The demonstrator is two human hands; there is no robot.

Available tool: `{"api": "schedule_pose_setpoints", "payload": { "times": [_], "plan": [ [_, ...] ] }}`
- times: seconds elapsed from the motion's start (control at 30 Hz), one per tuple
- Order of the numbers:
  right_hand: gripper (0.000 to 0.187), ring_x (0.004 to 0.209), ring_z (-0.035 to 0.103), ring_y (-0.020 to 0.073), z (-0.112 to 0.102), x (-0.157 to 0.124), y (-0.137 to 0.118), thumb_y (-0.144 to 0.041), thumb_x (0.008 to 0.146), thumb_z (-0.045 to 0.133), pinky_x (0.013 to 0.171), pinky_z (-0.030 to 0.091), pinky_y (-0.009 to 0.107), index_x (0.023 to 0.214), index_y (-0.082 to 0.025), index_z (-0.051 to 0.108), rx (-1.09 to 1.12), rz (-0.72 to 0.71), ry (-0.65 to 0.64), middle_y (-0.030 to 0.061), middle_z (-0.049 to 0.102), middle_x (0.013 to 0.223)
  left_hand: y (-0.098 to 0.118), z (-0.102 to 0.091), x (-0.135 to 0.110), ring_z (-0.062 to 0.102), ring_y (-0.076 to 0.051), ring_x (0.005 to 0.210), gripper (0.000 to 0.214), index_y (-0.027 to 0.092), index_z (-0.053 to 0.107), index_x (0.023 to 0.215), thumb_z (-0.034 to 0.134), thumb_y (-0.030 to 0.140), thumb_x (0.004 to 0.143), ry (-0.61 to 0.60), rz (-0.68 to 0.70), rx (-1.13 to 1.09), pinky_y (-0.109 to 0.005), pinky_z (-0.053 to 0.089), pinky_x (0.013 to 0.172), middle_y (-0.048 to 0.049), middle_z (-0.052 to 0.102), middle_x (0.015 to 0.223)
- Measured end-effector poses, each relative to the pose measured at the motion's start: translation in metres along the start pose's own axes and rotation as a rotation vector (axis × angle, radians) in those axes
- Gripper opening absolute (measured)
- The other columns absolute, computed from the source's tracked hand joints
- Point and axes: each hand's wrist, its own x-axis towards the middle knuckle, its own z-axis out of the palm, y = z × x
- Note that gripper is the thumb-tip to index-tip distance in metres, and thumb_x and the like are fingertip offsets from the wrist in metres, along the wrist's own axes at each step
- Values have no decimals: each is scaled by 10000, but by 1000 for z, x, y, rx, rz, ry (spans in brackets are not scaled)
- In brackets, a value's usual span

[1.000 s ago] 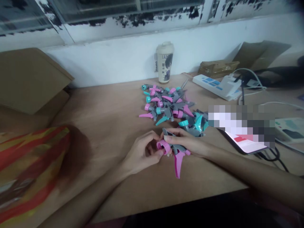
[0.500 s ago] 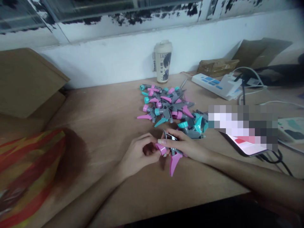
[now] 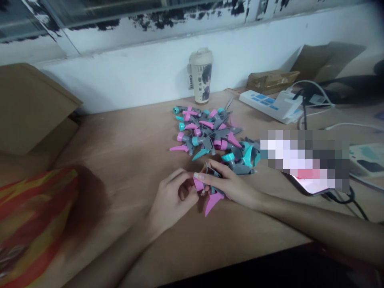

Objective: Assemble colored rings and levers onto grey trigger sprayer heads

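My right hand point(image 3: 229, 185) grips a grey spray-trigger head point(image 3: 213, 192) whose pink trigger points down toward the table's near edge. My left hand point(image 3: 172, 198) pinches the pink cap at that head's end, fingers curled around it. Both hands rest low over the wooden table point(image 3: 135, 152). Just behind them lies a pile of several more trigger heads point(image 3: 210, 134) in grey, pink and teal.
A lidded drink cup point(image 3: 200, 76) stands by the wall. A power strip point(image 3: 271, 103) with cables lies at the back right. A phone point(image 3: 312, 182) lies right of the pile. Cardboard boxes point(image 3: 33, 108) stand at the left; a red-yellow bag point(image 3: 33, 220) fills the near left.
The view has drifted slightly; both hands and the held trigger head sit a little further left and up. The pink trigger has swung to point more leftward. The grip is unchanged.
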Motion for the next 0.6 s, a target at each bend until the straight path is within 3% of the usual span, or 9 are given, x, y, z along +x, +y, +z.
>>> {"api": "schedule_pose_setpoints", "payload": {
  "times": [0.17, 0.4, 0.6],
  "plan": [
    [277, 664, 572, 119, 5, -2, 8, -469, 811, 565, 648, 464, 269, 809, -210, 466, -36, -88, 114, -35, 544, 727, 3, 3, -3, 562, -115, 697, 85, 178, 553, 830, 561, 144, 753, 174, -109, -28, -197, 444, 562, -1, 569, 819],
    [261, 697, 565, 152, 13, -9, 10, -464, 852, 514, 704, 427, 314, 796, -220, 439, -241, -59, 226, -27, 566, 689, 8, 2, -7, 562, -109, 647, 100, 203, 633, 792, 538, 193, 821, 176, -62, 56, -220, 440, 594, 4, 596, 761],
    [291, 723, 535, 145, 15, -8, 9, -489, 849, 506, 712, 417, 306, 768, -219, 434, -201, -43, 242, -20, 554, 738, 16, 4, -8, 523, -108, 586, 139, 196, 608, 702, 528, 222, 813, 185, -136, 147, -231, 403, 566, 19, 567, 673]
  ]
}}
